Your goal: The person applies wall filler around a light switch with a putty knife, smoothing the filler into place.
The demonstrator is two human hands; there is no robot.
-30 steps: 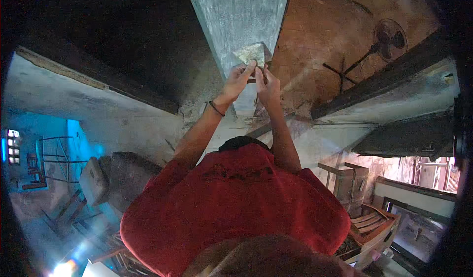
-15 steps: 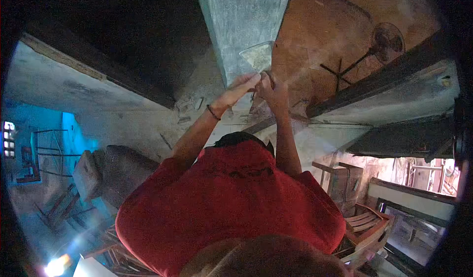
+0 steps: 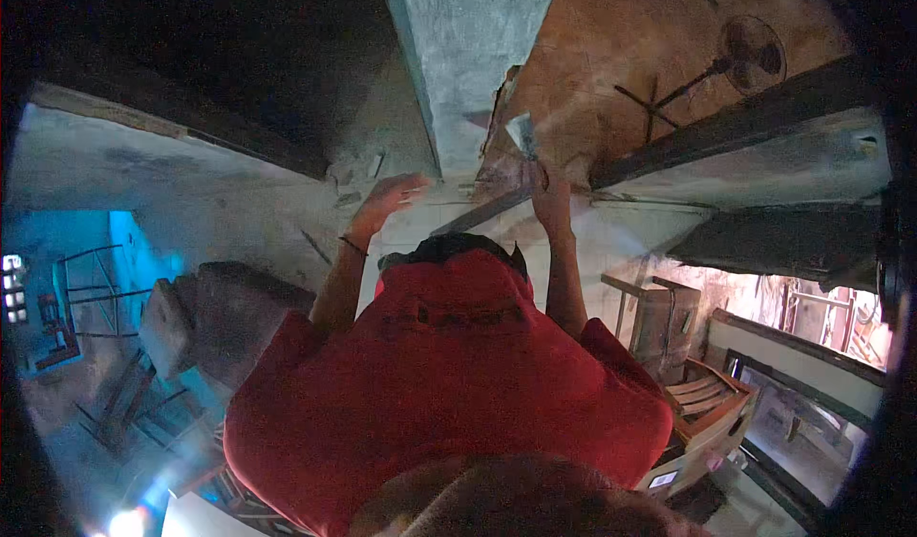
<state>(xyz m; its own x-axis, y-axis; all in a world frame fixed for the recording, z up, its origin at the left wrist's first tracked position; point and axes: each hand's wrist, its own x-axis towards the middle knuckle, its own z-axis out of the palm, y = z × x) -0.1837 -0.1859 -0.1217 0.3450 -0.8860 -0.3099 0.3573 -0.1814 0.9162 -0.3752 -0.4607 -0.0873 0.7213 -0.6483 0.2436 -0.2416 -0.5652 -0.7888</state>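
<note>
My right hand [image 3: 551, 193] is closed round the handle of a scraper [image 3: 522, 136] with a wide flat blade, which points up and to the left. The scraper is just right of a long grey plastered beam [image 3: 478, 40], near a broken, ragged stretch [image 3: 500, 107] of its right edge. To the left, below the beam's left edge, my left hand [image 3: 392, 203] is raised with fingers apart and holds nothing I can see. A dark band circles its wrist. My fingers on the scraper's handle are partly in shadow.
A pedestal fan [image 3: 752, 54] stands at upper right beside a brown surface [image 3: 611, 69]. Wooden chairs [image 3: 707, 403] are at lower right. On the left are a dark padded seat [image 3: 244, 312] and a metal frame [image 3: 95, 293] in blue light. A bright lamp [image 3: 127, 523] glows at lower left.
My left hand has come away from the scraper and moved left and down, its fingers now apart. My right hand has drawn the scraper off the beam, slightly right and down, turning its blade.
</note>
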